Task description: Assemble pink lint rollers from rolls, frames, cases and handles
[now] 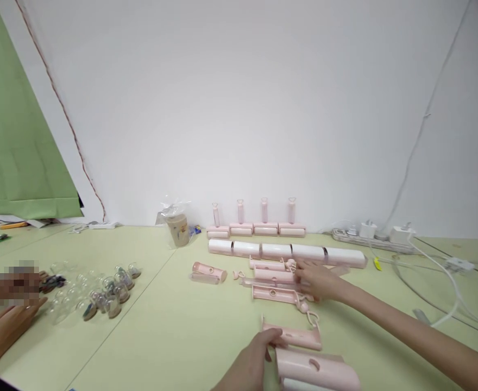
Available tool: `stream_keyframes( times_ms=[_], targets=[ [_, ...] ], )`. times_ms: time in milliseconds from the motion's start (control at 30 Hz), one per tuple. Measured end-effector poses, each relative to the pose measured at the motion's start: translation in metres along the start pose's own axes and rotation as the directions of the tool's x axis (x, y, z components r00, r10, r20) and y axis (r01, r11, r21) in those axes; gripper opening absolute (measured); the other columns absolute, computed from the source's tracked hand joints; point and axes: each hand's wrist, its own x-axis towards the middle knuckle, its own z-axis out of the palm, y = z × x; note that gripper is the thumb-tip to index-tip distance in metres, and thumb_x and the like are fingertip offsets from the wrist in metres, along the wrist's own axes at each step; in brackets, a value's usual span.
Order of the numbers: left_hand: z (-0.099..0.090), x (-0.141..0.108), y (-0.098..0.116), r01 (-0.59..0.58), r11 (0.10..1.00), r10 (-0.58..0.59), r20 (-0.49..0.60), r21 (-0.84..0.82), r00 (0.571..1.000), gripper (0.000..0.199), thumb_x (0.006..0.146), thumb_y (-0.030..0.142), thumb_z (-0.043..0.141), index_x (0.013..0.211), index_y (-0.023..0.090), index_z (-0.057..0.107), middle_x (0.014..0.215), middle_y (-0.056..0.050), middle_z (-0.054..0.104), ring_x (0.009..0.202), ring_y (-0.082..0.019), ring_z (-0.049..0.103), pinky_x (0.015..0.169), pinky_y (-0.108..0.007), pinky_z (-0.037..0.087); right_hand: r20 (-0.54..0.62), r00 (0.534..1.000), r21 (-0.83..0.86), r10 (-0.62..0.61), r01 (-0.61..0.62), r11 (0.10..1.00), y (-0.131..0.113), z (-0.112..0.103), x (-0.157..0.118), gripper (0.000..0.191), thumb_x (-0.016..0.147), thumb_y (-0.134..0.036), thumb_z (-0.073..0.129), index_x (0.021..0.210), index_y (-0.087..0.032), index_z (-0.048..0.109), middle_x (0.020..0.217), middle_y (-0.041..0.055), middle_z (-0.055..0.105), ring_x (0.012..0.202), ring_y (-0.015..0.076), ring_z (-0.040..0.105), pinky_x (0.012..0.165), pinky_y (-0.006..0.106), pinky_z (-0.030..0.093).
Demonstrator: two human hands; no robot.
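Note:
My left hand (252,359) is closed at the left end of a pink half-round shell (298,338), thumb and fingers against it. Just below lies a larger pink shell (316,366) with an oval hole and a white part under it. Farther up, my right hand (318,279) reaches over the right ends of several pink shells (274,294); its fingers are drawn together, and what they hold is hidden. Near it a pink ring piece (312,317) hangs off a shell's end. A separate pink shell (209,270) and a small pink piece (238,275) lie to the left.
White cylinders (276,251) form a row behind the shells, with assembled pink holders (265,229) by the wall. A bagged cup (177,229) stands left of them. At right are a power strip (351,237) and cables. Another person's hands (11,320) are beside clear domes (114,304).

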Motion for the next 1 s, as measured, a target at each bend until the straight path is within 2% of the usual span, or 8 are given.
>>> stream_keyframes(
  times_ms=[100,200,267,367,467,600,800,1000],
  targets=[
    [-0.001,-0.004,0.01,0.032,0.999,-0.032,0.009,-0.002,0.999,0.077,0.061,0.027,0.07,0.126,0.022,0.03,0.122,-0.009,0.047,0.108,-0.023,0.046,0.095,-0.038,0.035,-0.016,1.0,0.079,0.024,-0.023,0.997,0.002,-0.016,-0.009,0.014,0.082,-0.026,0.053,0.089,-0.015,0.057,0.094,0.0061,0.062,0.083,0.0196,0.058,0.071,0.035,0.046],
    [-0.002,-0.005,0.018,0.037,0.999,-0.037,-0.016,0.01,0.999,0.076,0.063,0.028,0.069,0.126,0.02,0.028,0.123,-0.01,0.047,0.111,-0.023,0.045,0.098,-0.038,0.033,-0.028,0.998,0.19,0.055,-0.049,0.981,0.0,-0.045,-0.028,0.023,0.087,-0.033,0.041,0.103,-0.019,0.05,0.088,0.0053,0.064,0.078,0.02,0.061,0.065,0.031,0.047],
    [-0.003,-0.004,0.02,0.017,1.0,-0.016,-0.03,0.021,0.999,0.071,0.065,0.029,0.068,0.125,0.02,0.03,0.122,-0.01,0.047,0.11,-0.023,0.045,0.097,-0.038,0.034,-0.027,0.998,0.256,0.048,-0.04,0.966,-0.009,-0.066,-0.046,0.028,0.088,-0.039,0.038,0.11,-0.024,0.047,0.095,0.0037,0.064,0.086,0.0197,0.06,0.069,0.03,0.047],
    [-0.002,-0.003,0.017,-0.022,1.0,0.023,-0.042,0.021,0.999,0.068,0.068,0.028,0.066,0.124,0.02,0.029,0.122,-0.01,0.047,0.109,-0.022,0.045,0.096,-0.037,0.036,0.053,0.997,0.367,-0.051,0.028,0.93,-0.032,-0.087,-0.073,0.024,0.085,-0.041,0.044,0.1,-0.028,0.056,0.101,0.0005,0.063,0.092,0.0196,0.058,0.073,0.028,0.046],
    [0.0,-0.003,0.013,-0.044,0.999,0.044,-0.052,0.002,0.998,0.073,0.069,0.027,0.065,0.127,0.021,0.021,0.122,-0.01,0.046,0.106,-0.021,0.046,0.093,-0.037,0.037,0.156,0.978,0.35,-0.14,0.078,0.933,-0.053,-0.09,-0.091,0.018,0.082,-0.033,0.047,0.094,-0.029,0.059,0.091,-0.001,0.065,0.082,0.0188,0.06,0.066,0.028,0.047],
    [0.001,-0.004,0.012,-0.063,0.998,0.062,-0.05,-0.004,0.997,0.074,0.072,0.027,0.063,0.128,0.023,0.016,0.121,-0.01,0.045,0.102,-0.019,0.047,0.09,-0.036,0.039,0.174,0.97,0.254,-0.172,0.124,0.959,-0.063,-0.082,-0.098,0.018,0.082,-0.029,0.045,0.092,-0.028,0.06,0.085,0.0005,0.066,0.072,0.0194,0.061,0.058,0.028,0.045],
    [0.0,-0.003,0.013,-0.043,0.999,0.043,-0.047,-0.013,0.998,0.075,0.07,0.027,0.065,0.128,0.023,0.017,0.122,-0.009,0.045,0.098,-0.019,0.048,0.089,-0.036,0.04,0.261,0.929,0.199,-0.262,0.214,0.956,-0.073,-0.096,-0.083,0.021,0.08,-0.022,0.045,0.088,-0.027,0.063,0.08,0.0018,0.067,0.071,0.021,0.061,0.053,0.028,0.043],
    [-0.001,-0.004,0.015,-0.04,0.999,0.039,-0.059,-0.013,0.998,0.071,0.069,0.027,0.066,0.127,0.023,0.025,0.123,-0.011,0.047,0.099,-0.02,0.05,0.089,-0.036,0.041,0.229,0.927,0.241,-0.299,0.243,0.94,-0.086,-0.106,-0.068,0.02,0.074,-0.018,0.051,0.074,-0.027,0.069,0.066,0.0022,0.066,0.057,0.0198,0.06,0.043,0.026,0.036]
  ],
)
